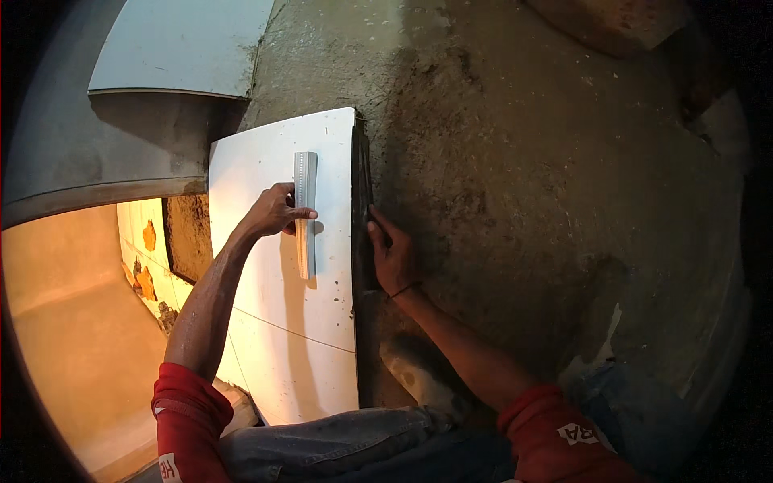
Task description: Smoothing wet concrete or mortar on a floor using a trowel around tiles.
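Observation:
My left hand (274, 212) is closed round a short, pale grey ribbed bar (306, 249), thumb across its front. The bar stands lengthwise over a large white tile-like panel (274, 322) and casts a shadow on it. My right hand (392, 256) is at the panel's dark right edge (362, 185), finger and thumb stretched toward it and slightly apart. No object shows in that hand, though its other fingers are partly hidden. A thin dark band circles the right wrist.
Another pale panel (181, 48) lies at the upper left. Rough, wet-looking grey ground (515, 185) spreads to the right. At the lower left is a brightly lit drop or recess (72, 322) with a smooth surface. My knees in jeans (338, 443) are at the bottom.

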Available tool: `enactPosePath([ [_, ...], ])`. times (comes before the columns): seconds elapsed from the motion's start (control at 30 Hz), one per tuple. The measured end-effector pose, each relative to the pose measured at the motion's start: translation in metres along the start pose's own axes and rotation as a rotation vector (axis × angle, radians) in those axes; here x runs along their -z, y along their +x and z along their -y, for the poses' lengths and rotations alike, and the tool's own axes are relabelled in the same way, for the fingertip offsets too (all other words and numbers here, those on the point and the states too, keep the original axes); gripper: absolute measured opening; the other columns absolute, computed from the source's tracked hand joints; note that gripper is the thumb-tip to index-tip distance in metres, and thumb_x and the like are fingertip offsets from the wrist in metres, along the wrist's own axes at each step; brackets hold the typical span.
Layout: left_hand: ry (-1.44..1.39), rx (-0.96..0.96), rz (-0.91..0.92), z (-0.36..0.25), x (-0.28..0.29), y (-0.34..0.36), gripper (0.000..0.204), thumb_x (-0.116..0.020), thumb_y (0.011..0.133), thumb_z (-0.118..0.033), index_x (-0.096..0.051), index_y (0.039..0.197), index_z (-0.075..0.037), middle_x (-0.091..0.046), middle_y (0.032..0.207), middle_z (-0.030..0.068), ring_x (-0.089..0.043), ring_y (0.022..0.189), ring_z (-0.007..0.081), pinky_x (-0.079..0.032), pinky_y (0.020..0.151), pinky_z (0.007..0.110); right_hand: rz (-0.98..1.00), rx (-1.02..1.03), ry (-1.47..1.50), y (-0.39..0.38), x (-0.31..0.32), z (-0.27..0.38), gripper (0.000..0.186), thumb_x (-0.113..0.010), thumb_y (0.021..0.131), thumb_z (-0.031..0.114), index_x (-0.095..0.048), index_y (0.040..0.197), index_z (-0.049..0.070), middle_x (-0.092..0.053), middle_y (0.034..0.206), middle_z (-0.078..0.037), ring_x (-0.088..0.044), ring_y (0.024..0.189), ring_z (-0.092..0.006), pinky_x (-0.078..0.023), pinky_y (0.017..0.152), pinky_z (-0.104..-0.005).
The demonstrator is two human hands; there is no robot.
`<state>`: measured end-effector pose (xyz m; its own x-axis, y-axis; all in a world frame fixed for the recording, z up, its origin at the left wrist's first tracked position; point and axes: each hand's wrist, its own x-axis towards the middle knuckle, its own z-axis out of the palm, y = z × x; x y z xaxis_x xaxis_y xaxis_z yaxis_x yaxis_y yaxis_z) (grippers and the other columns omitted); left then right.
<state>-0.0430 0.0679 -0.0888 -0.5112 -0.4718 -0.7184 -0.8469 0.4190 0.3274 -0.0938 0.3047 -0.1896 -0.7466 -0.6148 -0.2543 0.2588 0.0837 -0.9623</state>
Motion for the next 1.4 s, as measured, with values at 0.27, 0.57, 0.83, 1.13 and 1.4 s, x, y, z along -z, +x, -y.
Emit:
enactPosePath([
  [0.27, 0.023, -0.004, -0.026, 0.0, -0.002, -0.003, 0.051, -0.084, 0.077, -0.031, -0.063, 0.103, 0.008, -0.069, 0.079, 0.0179, -0.071, 0.065, 0.0235, -0.06, 0.056, 0.033, 0.032, 0.009, -0.079, 0.021, -0.009, 0.004, 0.044, -0.053, 0.102, 0.034, -0.059, 0.133, 0.002, -0.069, 0.108, -0.025, -0.068, 0.102, -0.0309, -0.052, 0.084, -0.0375],
  [0.57, -0.007, 0.027, 0.045, -0.002, 0.002, 0.002, 0.055, -0.084, 0.076, -0.03, -0.061, 0.107, 0.009, -0.069, 0.082, 0.0192, -0.072, 0.071, 0.0258, -0.063, 0.059, 0.035, -0.081, 0.089, 0.022, 0.005, 0.001, 0.002, 0.042, -0.053, 0.103, 0.031, -0.059, 0.133, 0.003, -0.07, 0.107, -0.025, -0.069, 0.102, -0.0301, -0.053, 0.083, -0.0376],
  [0.83, -0.029, 0.029, 0.036, 0.002, 0.003, 0.003, 0.057, -0.085, 0.074, -0.033, -0.061, 0.105, 0.008, -0.068, 0.081, 0.0188, -0.071, 0.068, 0.0255, -0.061, 0.055, 0.034, 0.009, 0.059, -0.022, 0.035, -0.007, 0.002, 0.045, -0.052, 0.103, 0.033, -0.058, 0.134, 0.002, -0.068, 0.111, -0.027, -0.068, 0.105, -0.0309, -0.052, 0.087, -0.0367],
  [1.13, -0.087, 0.018, 0.078, 0.005, 0.005, 0.01, 0.057, -0.087, 0.074, -0.031, -0.061, 0.104, 0.01, -0.068, 0.081, 0.0182, -0.071, 0.066, 0.0232, -0.061, 0.057, 0.033, 0.038, 0.066, 0.07, -0.011, -0.001, 0.006, 0.043, -0.053, 0.102, 0.029, -0.058, 0.133, 0.0, -0.065, 0.12, -0.027, -0.065, 0.113, -0.0336, -0.05, 0.093, -0.0365],
  [1.4, -0.061, 0.029, 0.05, 0.004, 0.003, 0.007, 0.057, -0.086, 0.074, -0.031, -0.061, 0.104, 0.01, -0.068, 0.082, 0.0183, -0.071, 0.066, 0.0238, -0.062, 0.057, 0.033, -0.028, 0.019, 0.108, 0.005, 0.004, 0.009, 0.041, -0.053, 0.102, 0.026, -0.058, 0.133, -0.001, -0.064, 0.123, -0.025, -0.063, 0.117, -0.0334, -0.049, 0.097, -0.0374],
])
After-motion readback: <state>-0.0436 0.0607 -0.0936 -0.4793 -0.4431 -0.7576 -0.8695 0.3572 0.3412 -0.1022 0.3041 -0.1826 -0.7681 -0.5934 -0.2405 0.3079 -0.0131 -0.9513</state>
